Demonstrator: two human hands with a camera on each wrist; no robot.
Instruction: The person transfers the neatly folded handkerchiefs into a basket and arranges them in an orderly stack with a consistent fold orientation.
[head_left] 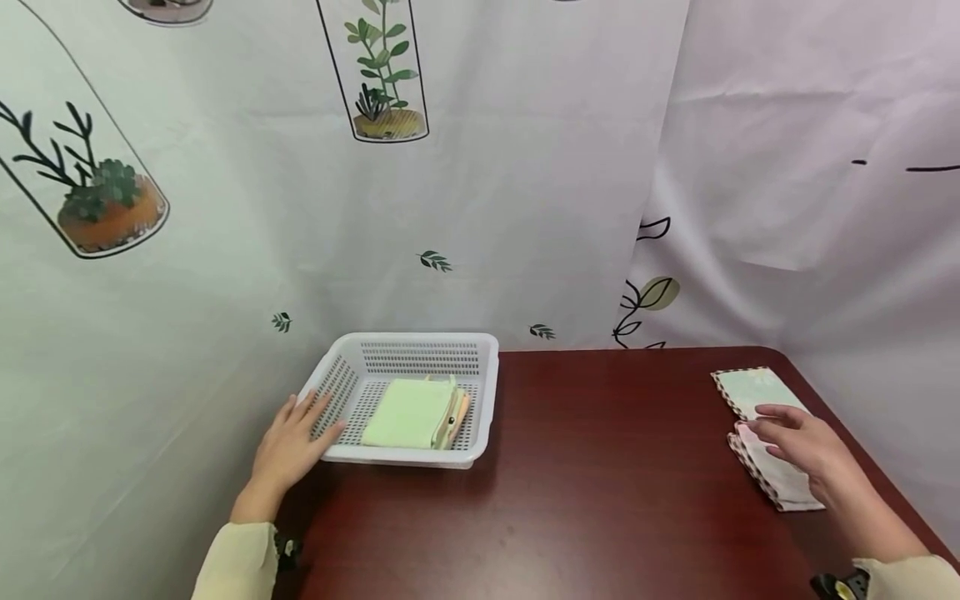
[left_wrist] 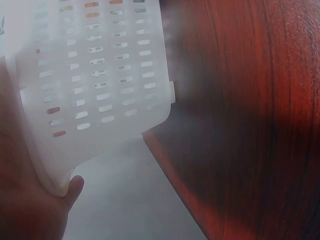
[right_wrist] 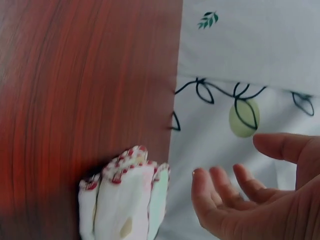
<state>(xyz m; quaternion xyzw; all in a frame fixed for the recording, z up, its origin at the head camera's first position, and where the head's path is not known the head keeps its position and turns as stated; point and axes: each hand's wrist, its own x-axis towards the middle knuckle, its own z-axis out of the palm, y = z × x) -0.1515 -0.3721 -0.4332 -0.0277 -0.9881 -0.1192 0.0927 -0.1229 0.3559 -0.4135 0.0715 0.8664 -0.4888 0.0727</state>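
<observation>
At the left of the table, in the head view, my left hand point(head_left: 288, 446) rests with spread fingers on the rim of a white slotted plastic basket point(head_left: 487, 400). In the left wrist view, the basket's slotted side point(left_wrist: 110, 65) shows beside that hand. Inside lies a light green, flat folded item point(head_left: 408, 412), with a peach-orange edge point(head_left: 461, 412) under its right side. My right hand point(head_left: 806, 442) hovers over folded cloths point(head_left: 783, 479) with checked trim, its fingers loosely bent around nothing. The right wrist view shows white folded cloth point(right_wrist: 122, 205) with red-and-white edging, apart from the fingertips.
A second, pale mint folded cloth point(head_left: 761, 390) lies just behind, close to the right table edge. The dark red-brown table point(head_left: 585, 467) stands against hanging white fabric point(head_left: 487, 208) printed with plants, at the back and both sides.
</observation>
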